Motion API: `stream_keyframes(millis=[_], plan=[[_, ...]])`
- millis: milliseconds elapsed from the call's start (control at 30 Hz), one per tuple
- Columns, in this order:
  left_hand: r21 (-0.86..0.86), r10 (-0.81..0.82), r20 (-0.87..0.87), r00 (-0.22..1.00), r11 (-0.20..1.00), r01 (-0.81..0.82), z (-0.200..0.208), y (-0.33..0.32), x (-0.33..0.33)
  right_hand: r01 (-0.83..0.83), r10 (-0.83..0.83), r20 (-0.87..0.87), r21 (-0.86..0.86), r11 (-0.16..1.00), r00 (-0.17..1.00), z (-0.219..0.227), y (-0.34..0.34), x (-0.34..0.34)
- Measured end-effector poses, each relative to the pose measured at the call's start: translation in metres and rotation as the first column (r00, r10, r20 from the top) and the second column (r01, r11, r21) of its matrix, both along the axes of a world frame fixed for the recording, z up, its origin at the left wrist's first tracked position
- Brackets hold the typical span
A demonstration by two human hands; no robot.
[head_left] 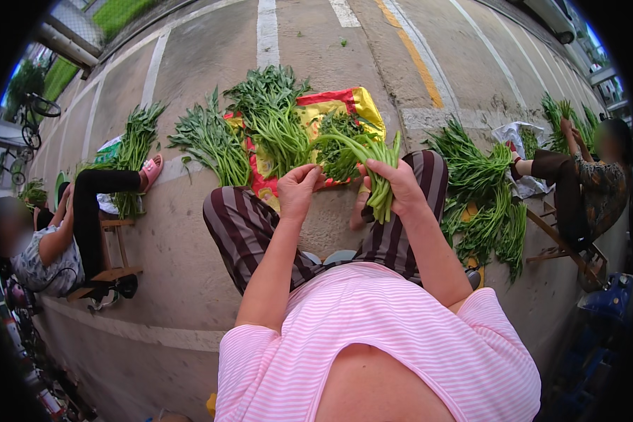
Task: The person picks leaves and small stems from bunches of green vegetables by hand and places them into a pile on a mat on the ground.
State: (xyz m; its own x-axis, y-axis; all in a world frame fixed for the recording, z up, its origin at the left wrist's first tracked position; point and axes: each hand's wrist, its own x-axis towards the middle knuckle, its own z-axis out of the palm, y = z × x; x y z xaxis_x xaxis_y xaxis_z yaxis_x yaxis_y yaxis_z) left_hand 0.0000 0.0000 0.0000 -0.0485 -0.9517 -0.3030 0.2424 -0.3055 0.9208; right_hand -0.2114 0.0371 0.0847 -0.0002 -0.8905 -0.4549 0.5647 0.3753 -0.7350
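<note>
Striped paved ground [204, 70] throughout; on it, ahead of the knees, a red-and-yellow sheet [370, 116]. Long leafy heap [271, 130] lies partly over the sheet. Green-stemmed bunch [381, 158] above the sheet's near right side, clamped in right hand [401, 184]. Left hand [299, 188] just beside, fingertips pinched together; cannot tell on what.

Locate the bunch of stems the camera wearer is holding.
In the head view, just right of centre, the bunch of stems is in the right hand, nearer the wearer than the red-and-yellow sheet.
</note>
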Motion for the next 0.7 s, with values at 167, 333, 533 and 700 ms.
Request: stream_keyframes(millis=[167, 333, 533, 700], plan=[[-0.112, -0.045, 0.192, 0.98, 0.991, 0.068, 0.014, 0.01, 0.016, -0.016, 0.015, 0.014, 0.032, 0.999, 1.0, -0.001, 0.002, -0.009], [-0.281, -0.103, 0.523, 0.846, 0.917, 0.285, 0.029, 0.02, 0.033, -0.016, 0.016, 0.004, 0.049, 0.999, 1.0, -0.006, 0.005, -0.009], [-0.41, 0.114, 0.828, 0.549, 0.791, 0.453, 0.042, 0.027, 0.031, -0.082, 0.084, -0.017, 0.081, 0.993, 0.996, -0.007, 0.007, -0.009], [-0.457, 0.254, 0.866, 0.43, 0.749, 0.48, 0.029, 0.017, 0.026, -0.118, 0.124, -0.055, 0.09, 0.989, 0.991, 0.0, 0.008, -0.006]])
